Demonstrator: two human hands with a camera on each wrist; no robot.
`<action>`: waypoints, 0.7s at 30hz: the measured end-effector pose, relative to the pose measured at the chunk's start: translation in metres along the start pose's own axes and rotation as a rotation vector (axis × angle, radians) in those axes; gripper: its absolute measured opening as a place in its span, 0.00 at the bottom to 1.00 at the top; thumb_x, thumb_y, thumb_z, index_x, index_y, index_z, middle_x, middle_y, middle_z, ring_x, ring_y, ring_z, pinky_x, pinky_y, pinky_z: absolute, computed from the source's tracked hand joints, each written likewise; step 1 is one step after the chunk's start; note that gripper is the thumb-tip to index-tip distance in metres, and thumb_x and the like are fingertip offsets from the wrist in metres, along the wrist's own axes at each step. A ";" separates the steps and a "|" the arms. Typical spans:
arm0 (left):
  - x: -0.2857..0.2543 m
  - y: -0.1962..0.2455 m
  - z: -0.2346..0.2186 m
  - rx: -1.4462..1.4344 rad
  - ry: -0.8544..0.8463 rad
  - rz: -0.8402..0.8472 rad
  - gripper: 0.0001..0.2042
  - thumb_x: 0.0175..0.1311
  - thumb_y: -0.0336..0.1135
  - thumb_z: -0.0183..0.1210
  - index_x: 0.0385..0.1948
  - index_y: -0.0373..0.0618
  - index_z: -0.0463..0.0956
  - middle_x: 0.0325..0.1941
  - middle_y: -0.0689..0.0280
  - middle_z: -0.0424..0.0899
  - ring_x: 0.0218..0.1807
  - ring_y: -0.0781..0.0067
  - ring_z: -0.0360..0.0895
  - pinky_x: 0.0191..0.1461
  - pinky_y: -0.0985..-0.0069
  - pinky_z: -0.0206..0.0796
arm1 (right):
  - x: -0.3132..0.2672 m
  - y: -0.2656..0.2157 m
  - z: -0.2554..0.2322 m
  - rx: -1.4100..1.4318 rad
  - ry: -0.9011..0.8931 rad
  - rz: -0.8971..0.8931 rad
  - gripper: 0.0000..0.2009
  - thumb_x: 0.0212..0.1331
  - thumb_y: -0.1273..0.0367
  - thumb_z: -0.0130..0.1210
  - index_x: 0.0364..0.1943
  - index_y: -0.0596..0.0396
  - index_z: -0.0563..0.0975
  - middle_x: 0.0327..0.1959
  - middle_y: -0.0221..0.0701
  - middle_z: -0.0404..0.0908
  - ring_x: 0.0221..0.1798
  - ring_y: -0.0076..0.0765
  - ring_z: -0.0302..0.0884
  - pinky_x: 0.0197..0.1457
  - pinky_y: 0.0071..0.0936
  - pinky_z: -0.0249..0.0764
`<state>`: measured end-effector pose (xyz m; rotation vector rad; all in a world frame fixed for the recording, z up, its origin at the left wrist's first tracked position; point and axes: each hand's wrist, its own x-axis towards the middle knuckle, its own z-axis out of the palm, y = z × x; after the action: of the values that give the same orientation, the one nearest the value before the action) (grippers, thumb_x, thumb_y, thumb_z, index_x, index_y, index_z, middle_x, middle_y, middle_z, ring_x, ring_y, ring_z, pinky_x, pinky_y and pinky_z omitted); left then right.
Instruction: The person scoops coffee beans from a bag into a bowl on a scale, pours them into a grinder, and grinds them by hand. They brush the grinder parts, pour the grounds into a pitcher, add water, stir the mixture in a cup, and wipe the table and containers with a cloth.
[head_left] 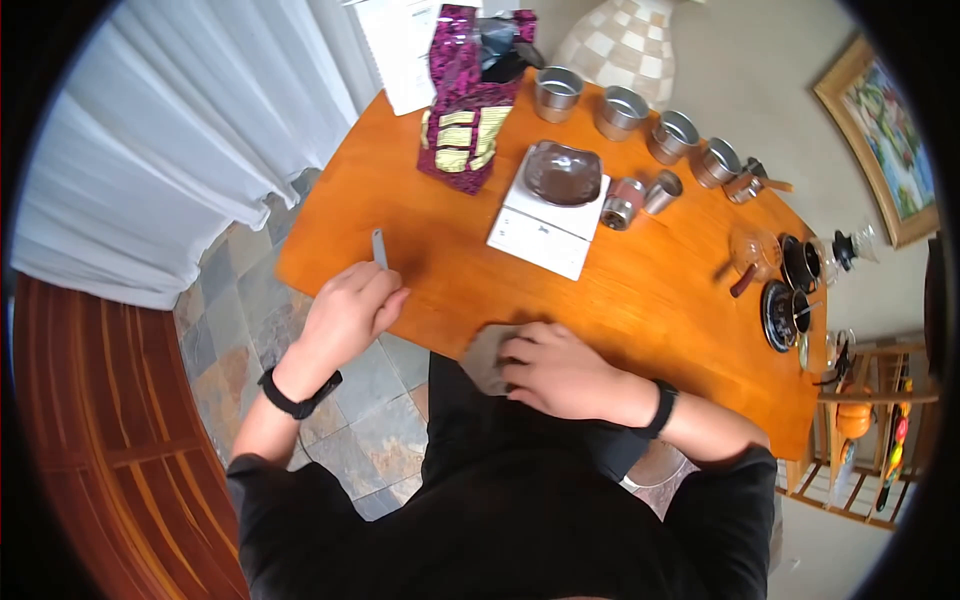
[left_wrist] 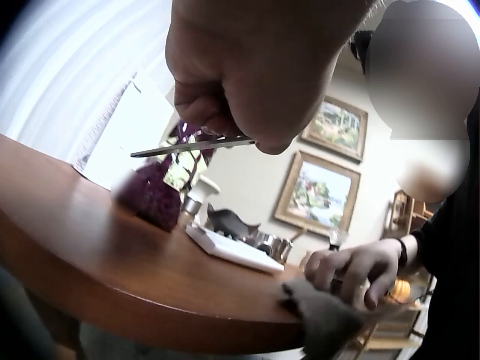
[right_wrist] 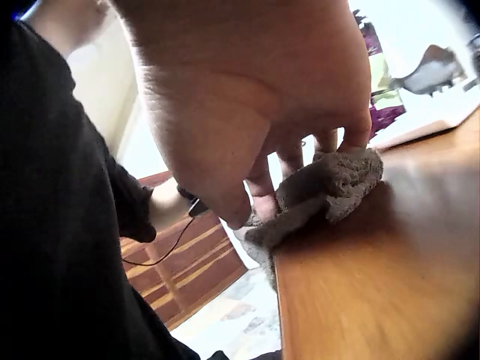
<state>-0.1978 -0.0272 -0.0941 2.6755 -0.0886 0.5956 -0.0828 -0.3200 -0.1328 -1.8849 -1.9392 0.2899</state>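
My left hand (head_left: 350,312) is raised over the table's left front edge. It grips a slim, flat grey metal utensil (head_left: 379,246) whose narrow tip sticks out past the fingers; the rest is hidden in the fist. In the left wrist view the utensil (left_wrist: 176,148) appears as a thin strip. At the front edge, my right hand (head_left: 565,370) holds a grey-brown cloth (head_left: 484,360), which partly hangs over the edge. Seen from the right wrist, the bent fingers and thumb meet the bunched cloth (right_wrist: 349,184) on the tabletop.
A brown dish (head_left: 563,174) sits on a white scale (head_left: 540,240) mid-table. Behind stand a purple patterned bag (head_left: 455,180) and several metal cups (head_left: 620,112). A small grinder-like cylinder (head_left: 622,203) stands beside the scale. Glass carafe (head_left: 755,256) and dark cups (head_left: 798,262) occupy the right.
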 end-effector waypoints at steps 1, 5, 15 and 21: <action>0.011 0.001 0.007 0.028 -0.088 0.089 0.07 0.59 0.30 0.63 0.32 0.42 0.74 0.28 0.58 0.76 0.33 0.53 0.77 0.36 0.62 0.70 | -0.021 0.003 -0.003 -0.006 0.022 0.125 0.11 0.52 0.60 0.65 0.36 0.46 0.82 0.45 0.26 0.75 0.57 0.40 0.66 0.59 0.40 0.64; 0.047 0.008 0.036 0.066 -0.252 0.280 0.06 0.59 0.32 0.62 0.30 0.42 0.73 0.29 0.58 0.75 0.34 0.53 0.75 0.37 0.60 0.69 | -0.100 0.008 -0.030 -0.108 0.156 0.557 0.10 0.50 0.63 0.66 0.36 0.46 0.81 0.43 0.29 0.76 0.52 0.42 0.69 0.56 0.39 0.67; 0.075 0.022 0.059 0.355 -0.688 0.153 0.14 0.60 0.38 0.64 0.40 0.41 0.74 0.38 0.54 0.80 0.44 0.49 0.79 0.47 0.58 0.72 | -0.231 -0.006 -0.041 -0.328 0.407 1.088 0.17 0.48 0.68 0.68 0.44 0.53 0.80 0.50 0.37 0.74 0.56 0.49 0.69 0.58 0.42 0.70; 0.131 0.108 0.033 0.272 -0.869 0.204 0.14 0.62 0.40 0.62 0.41 0.40 0.76 0.39 0.53 0.81 0.44 0.46 0.79 0.46 0.55 0.72 | -0.241 -0.013 -0.042 -0.334 0.448 1.101 0.20 0.51 0.61 0.67 0.48 0.52 0.80 0.54 0.36 0.73 0.60 0.49 0.67 0.61 0.45 0.67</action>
<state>-0.0817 -0.1363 -0.0273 3.0013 -0.5512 -0.5806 -0.0778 -0.5652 -0.1263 -2.7674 -0.5467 -0.1681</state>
